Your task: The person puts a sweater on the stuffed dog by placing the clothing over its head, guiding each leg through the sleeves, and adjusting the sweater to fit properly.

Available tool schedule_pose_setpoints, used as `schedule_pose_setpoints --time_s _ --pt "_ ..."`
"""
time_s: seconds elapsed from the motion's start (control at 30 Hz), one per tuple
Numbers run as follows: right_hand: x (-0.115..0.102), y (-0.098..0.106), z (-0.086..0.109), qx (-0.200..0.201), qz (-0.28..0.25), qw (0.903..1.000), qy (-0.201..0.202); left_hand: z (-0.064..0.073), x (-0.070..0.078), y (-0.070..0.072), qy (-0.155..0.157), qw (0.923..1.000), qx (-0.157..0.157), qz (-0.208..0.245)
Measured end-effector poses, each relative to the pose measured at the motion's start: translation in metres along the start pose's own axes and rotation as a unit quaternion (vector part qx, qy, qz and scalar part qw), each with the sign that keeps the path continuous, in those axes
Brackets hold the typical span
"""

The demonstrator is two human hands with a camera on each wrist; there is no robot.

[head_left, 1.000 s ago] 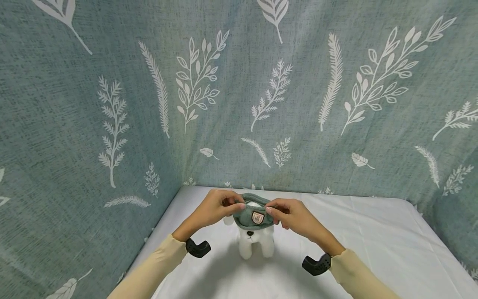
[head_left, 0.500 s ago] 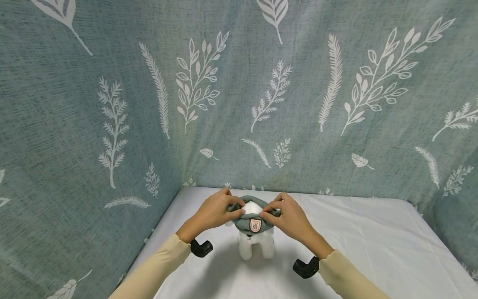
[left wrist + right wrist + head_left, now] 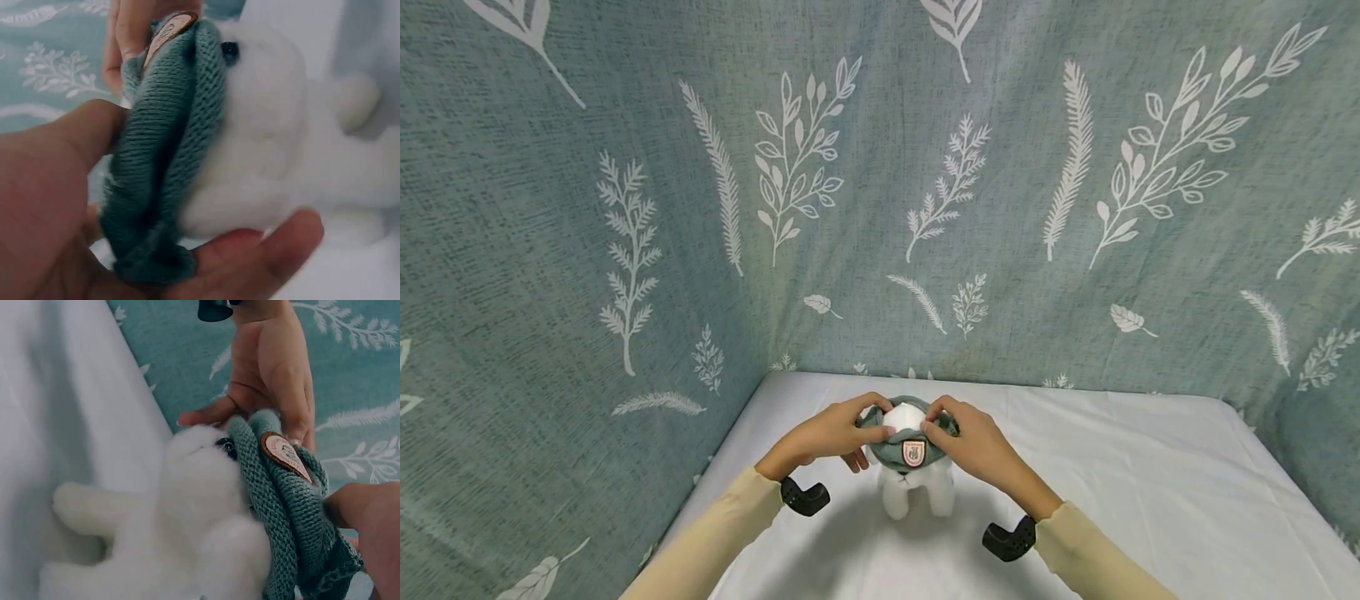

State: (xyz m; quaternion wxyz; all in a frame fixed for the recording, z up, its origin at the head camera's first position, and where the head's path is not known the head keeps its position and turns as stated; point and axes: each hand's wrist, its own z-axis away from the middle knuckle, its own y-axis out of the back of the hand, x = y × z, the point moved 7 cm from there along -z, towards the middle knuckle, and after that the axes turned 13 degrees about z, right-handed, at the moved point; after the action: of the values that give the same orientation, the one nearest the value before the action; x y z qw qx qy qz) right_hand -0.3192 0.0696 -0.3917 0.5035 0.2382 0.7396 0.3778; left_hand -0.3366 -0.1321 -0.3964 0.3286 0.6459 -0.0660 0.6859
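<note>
A white plush dog [image 3: 917, 487] stands on the white-covered table, facing the camera. Round its head sits a green knitted garment [image 3: 891, 451] with a small pinkish patch [image 3: 913, 453] at the front; the white crown of the head shows through its upper opening. My left hand [image 3: 835, 432] pinches the upper edge on the left, some lower fingers spread along the dog's cheek in the left wrist view. My right hand [image 3: 976, 440] pinches the same edge on the right. The knit [image 3: 300, 531] reaches down to the dark nose [image 3: 226, 447] and hides the eyes.
White cloth [image 3: 1112, 475] covers the table beneath the dog. Blue-green curtains [image 3: 880, 208] with white leaf prints rise behind and to the left. A black wrist device [image 3: 805, 497] hangs under the left wrist, another black device [image 3: 1009, 540] under the right.
Both hands have drawn the garment's upper opening wider and lower, so more of the white crown shows. The patch has slid down toward the nose. The right hand has shifted inward.
</note>
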Motion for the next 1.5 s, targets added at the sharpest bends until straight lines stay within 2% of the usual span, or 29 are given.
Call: schedule_pose_setpoints --time_s 0.13,0.23,0.3,0.4,0.5,0.8,1.0,1.27,1.5 --pt "0.007 -0.008 0.004 -0.057 -0.040 0.9966 -0.044 -0.002 -0.006 -0.005 0.008 0.9967 -0.015 0.079" --pt "0.012 -0.015 0.008 -0.098 -0.102 0.9869 -0.078 -0.004 -0.009 -0.006 0.008 0.9921 -0.017 0.124" --pt "0.014 -0.019 0.010 -0.111 -0.141 0.9794 -0.093 -0.005 -0.010 -0.007 0.008 0.9901 -0.014 0.139" --pt "0.015 -0.022 0.010 -0.111 -0.178 0.9721 -0.105 -0.005 -0.012 -0.008 0.010 0.9890 -0.005 0.148" --pt "0.016 -0.024 0.010 -0.104 -0.196 0.9688 -0.110 -0.005 -0.014 -0.010 0.011 0.9884 0.003 0.151" --pt "0.022 -0.024 0.010 -0.065 -0.175 0.9708 -0.150 -0.012 -0.023 -0.015 0.008 0.9816 0.027 0.189" --pt "0.024 -0.025 0.014 -0.078 -0.184 0.9667 -0.159 -0.016 -0.029 -0.020 0.006 0.9801 0.051 0.192" --pt "0.032 -0.030 0.016 -0.103 -0.211 0.9574 -0.168 -0.018 -0.032 -0.022 0.015 0.9745 0.046 0.219" --pt "0.036 -0.034 0.017 -0.089 -0.242 0.9530 -0.160 -0.022 -0.044 -0.024 0.021 0.9685 0.086 0.233"
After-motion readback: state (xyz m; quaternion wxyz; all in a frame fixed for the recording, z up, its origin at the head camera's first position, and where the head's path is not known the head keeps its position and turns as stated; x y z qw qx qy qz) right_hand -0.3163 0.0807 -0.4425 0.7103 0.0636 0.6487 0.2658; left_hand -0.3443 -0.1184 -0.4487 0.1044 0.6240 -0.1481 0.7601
